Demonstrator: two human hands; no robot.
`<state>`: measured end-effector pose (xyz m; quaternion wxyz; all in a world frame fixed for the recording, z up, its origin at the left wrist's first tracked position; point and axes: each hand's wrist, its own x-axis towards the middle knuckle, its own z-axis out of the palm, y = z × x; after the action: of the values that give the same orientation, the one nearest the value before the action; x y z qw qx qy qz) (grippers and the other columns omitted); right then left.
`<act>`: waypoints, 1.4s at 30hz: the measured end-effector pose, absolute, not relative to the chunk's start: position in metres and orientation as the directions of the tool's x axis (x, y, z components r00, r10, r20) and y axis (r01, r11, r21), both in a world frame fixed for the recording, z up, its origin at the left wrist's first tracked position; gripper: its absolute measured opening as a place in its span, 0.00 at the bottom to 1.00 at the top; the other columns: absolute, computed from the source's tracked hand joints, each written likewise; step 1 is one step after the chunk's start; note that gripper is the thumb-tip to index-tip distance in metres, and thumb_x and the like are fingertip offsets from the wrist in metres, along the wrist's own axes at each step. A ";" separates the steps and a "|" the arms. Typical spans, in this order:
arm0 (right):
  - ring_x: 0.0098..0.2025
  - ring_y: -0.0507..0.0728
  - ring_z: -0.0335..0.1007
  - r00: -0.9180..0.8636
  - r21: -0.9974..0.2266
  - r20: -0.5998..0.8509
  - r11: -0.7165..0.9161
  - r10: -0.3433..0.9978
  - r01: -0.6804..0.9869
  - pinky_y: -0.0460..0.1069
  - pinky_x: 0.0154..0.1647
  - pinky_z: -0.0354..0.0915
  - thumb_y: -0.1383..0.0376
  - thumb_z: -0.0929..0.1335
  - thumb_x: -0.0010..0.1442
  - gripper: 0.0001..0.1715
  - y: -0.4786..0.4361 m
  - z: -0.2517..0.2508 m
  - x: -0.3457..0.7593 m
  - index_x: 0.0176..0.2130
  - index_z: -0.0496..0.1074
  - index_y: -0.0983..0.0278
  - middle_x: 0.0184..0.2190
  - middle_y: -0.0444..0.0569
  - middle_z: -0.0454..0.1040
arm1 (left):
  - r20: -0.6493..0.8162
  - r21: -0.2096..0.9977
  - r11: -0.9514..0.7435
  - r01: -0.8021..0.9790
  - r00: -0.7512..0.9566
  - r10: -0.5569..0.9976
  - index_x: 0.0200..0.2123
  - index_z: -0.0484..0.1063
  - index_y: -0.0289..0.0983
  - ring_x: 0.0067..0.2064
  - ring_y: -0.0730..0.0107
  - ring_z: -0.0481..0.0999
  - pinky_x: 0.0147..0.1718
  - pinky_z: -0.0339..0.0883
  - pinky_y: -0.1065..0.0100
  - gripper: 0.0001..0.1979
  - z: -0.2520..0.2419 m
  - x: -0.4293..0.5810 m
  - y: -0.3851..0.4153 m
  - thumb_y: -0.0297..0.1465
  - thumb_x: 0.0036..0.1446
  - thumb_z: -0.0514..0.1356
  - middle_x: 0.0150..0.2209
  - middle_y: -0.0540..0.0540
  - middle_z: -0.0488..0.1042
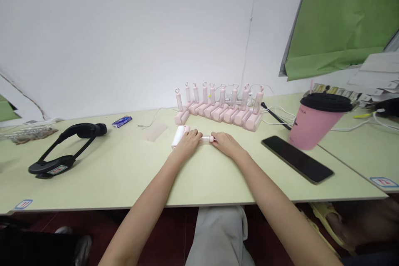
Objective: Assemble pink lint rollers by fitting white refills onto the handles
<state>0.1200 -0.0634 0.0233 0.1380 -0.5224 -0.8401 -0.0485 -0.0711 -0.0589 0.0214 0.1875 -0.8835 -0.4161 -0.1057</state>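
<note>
A small lint roller (178,136) with a white roll and a pink side lies across the table in front of me. My left hand (188,143) is closed around it near the roll, partly covering it. Between my hands shows its clear handle (206,138) with a pink end. My right hand (228,143) has its fingers closed on that pink handle end. Behind my hands, several matching pink rollers (220,113) stand in a slanting row, clear handles upright and topped with loops. A thin translucent pink sheet (156,132) lies left of my left hand.
A black phone (297,158) and a pink cup (314,126) with a black lid are at the right. On the left lie a black headset (67,149) and a small blue packet (122,121). White cables run behind the rollers. A wall (140,41) backs the table.
</note>
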 end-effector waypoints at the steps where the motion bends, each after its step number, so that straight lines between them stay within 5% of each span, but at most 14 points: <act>1: 0.33 0.55 0.68 -0.406 -0.031 0.280 0.431 0.870 0.902 0.46 0.30 0.53 0.64 0.58 0.60 0.12 -0.063 0.023 0.119 0.38 0.68 0.64 0.33 0.51 0.73 | 0.341 -0.270 -0.577 0.771 0.637 0.691 0.42 0.62 0.33 0.39 0.63 0.65 0.38 0.56 0.63 0.14 0.021 -0.069 -0.060 0.32 0.63 0.41 0.39 0.42 0.65; 8: 0.34 0.57 0.69 -0.417 0.085 0.244 0.409 0.875 0.908 0.48 0.32 0.56 0.64 0.59 0.58 0.15 -0.065 0.024 0.115 0.33 0.72 0.66 0.32 0.56 0.74 | 0.261 -0.353 -0.559 0.750 0.653 0.711 0.37 0.63 0.31 0.34 0.60 0.67 0.33 0.53 0.61 0.17 0.017 -0.053 -0.065 0.36 0.62 0.41 0.32 0.39 0.67; 16: 0.38 0.59 0.68 -0.456 0.134 0.195 0.437 0.868 0.889 0.49 0.35 0.57 0.68 0.59 0.56 0.14 -0.061 0.021 0.117 0.35 0.72 0.68 0.33 0.59 0.73 | 0.294 -0.366 -0.487 0.793 0.595 0.748 0.33 0.64 0.32 0.33 0.60 0.68 0.32 0.52 0.61 0.11 0.019 -0.039 -0.080 0.25 0.60 0.44 0.30 0.38 0.68; 29: 0.41 0.61 0.68 -0.479 0.140 0.180 0.459 0.859 0.877 0.50 0.37 0.57 0.71 0.59 0.55 0.14 -0.061 0.023 0.116 0.38 0.71 0.70 0.35 0.61 0.72 | 0.356 -0.336 -0.452 0.826 0.556 0.751 0.32 0.64 0.32 0.32 0.62 0.67 0.34 0.52 0.60 0.12 0.019 -0.031 -0.089 0.19 0.57 0.42 0.28 0.40 0.68; 36: 0.40 0.61 0.69 -0.498 0.150 0.156 0.478 0.853 0.865 0.49 0.36 0.58 0.71 0.61 0.53 0.14 -0.059 0.022 0.113 0.38 0.71 0.70 0.33 0.61 0.73 | 0.281 -0.456 -0.452 0.767 0.606 0.744 0.34 0.64 0.31 0.32 0.59 0.67 0.33 0.52 0.61 0.12 0.021 -0.030 -0.091 0.18 0.56 0.43 0.29 0.38 0.67; 42: 0.38 0.60 0.69 -0.449 0.120 0.174 0.434 0.876 0.893 0.49 0.34 0.57 0.68 0.61 0.54 0.12 -0.059 0.022 0.113 0.35 0.72 0.69 0.32 0.60 0.73 | 0.292 -0.368 -0.491 0.790 0.599 0.745 0.33 0.63 0.32 0.34 0.58 0.67 0.35 0.54 0.59 0.12 0.022 -0.030 -0.082 0.20 0.57 0.41 0.31 0.38 0.67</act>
<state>0.1125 -0.0587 0.0216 0.0427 -0.5232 -0.8455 -0.0976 -0.0300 -0.0825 0.0216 0.2375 -0.8622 -0.4451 -0.0468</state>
